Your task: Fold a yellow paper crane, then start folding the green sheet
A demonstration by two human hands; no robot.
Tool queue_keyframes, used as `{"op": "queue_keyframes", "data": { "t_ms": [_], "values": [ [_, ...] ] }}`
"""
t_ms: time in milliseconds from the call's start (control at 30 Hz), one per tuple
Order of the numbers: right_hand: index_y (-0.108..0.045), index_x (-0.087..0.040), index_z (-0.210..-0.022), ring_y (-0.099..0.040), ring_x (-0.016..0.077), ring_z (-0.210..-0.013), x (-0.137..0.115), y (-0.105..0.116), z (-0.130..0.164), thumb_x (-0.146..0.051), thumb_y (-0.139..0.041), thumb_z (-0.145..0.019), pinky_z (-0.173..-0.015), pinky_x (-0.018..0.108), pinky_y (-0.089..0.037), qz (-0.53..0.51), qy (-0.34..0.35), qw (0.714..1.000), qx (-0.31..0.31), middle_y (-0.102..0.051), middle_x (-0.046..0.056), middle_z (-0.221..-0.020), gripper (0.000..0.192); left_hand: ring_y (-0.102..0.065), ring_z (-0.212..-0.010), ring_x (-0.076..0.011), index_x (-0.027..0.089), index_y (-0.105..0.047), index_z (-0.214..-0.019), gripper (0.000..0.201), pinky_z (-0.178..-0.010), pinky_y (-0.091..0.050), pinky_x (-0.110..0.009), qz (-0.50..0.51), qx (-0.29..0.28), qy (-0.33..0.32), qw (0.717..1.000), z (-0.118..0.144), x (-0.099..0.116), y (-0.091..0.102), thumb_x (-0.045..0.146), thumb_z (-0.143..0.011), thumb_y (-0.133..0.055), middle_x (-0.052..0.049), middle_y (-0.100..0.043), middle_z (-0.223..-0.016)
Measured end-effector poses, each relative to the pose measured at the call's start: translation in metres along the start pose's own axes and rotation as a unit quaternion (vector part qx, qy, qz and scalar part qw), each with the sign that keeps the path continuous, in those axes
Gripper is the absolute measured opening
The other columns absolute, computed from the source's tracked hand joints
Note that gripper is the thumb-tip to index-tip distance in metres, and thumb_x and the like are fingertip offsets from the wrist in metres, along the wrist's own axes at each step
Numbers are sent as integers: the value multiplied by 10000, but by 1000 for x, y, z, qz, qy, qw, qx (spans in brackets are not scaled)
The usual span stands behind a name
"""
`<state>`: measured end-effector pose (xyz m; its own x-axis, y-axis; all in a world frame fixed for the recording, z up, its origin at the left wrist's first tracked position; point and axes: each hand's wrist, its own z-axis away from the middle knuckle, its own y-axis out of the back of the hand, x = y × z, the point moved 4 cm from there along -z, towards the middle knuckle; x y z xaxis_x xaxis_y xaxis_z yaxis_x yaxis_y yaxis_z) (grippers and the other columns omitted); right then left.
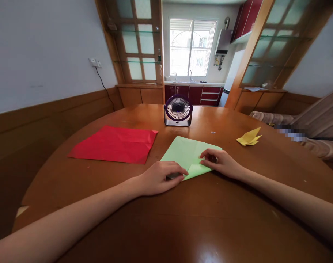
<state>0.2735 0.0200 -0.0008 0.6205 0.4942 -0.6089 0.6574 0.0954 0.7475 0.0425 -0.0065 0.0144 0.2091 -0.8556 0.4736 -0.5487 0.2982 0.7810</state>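
Observation:
A light green sheet of paper [186, 151] lies on the table in front of me, with a flap folded over along its near right edge. My left hand [162, 177] covers the paper's near left part, its thumb and fingertips closed on the near edge by the fold. On the right side of the sheet, my right hand [222, 162] has curled fingers, with thumb and forefinger tips close together on the folded flap. The paper under both palms is hidden.
A creased red sheet [117, 144] lies to the left. Behind the green paper stands a small purple fan [178, 109]. A folded yellow paper piece [249, 137] sits to the right. Everything rests on a round brown wooden table [182, 226].

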Motion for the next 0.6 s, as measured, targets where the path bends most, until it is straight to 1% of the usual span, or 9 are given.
{"op": "queue_keyframes", "data": {
  "t_ms": [100, 200, 267, 433, 600],
  "values": [
    [-607, -181, -956, -478, 130, -632, 0, 0, 2, -470, -564, -883, -589, 257, -399, -2, 8, 1000, 6, -541, -7, -693, 301, -635, -832, -154, 173, -669, -1133, 283, -752, -506, -255, -26, -6, -14, 1000, -1, 3, -2, 231, -947, -464, -93, -672, -945],
    [-605, -184, -977, -494, 133, -643, -2, 2, 3, -457, -552, -893, -599, 260, -411, 4, 13, 1000, 7, -552, -3, -709, 291, -636, -882, -170, 173, -684, -1111, 275, -780, -505, -268, -69, -14, -53, 996, -2, 6, -3, 219, -938, -475, -108, -668, -999],
    [-607, -184, -979, -505, 136, -652, -3, 3, 4, -445, -543, -900, -605, 261, -417, 11, 18, 1000, 10, -564, 2, -720, 280, -640, -906, -180, 174, -679, -1110, 271, -806, -507, -284, -106, -16, -65, 992, -2, 6, -4, 230, -943, -474, -109, -672, -1024],
    [-614, -189, -967, -508, 139, -640, -4, 6, 6, -418, -531, -907, -587, 258, -413, 33, 21, 999, 28, -566, 3, -696, 251, -658, -969, -200, 180, -651, -1150, 290, -856, -519, -325, -187, -7, -53, 981, -2, -3, -3, 242, -966, -436, -104, -678, -1097],
    [-620, -183, -977, -501, 133, -633, -7, 5, 6, -392, -527, -912, -601, 260, -419, 36, 22, 999, 28, -582, 5, -716, 237, -661, -997, -207, 159, -643, -1146, 296, -866, -524, -330, -209, 7, -60, 976, 0, -4, -4, 221, -973, -410, -104, -681, -1118]
  ]
}}
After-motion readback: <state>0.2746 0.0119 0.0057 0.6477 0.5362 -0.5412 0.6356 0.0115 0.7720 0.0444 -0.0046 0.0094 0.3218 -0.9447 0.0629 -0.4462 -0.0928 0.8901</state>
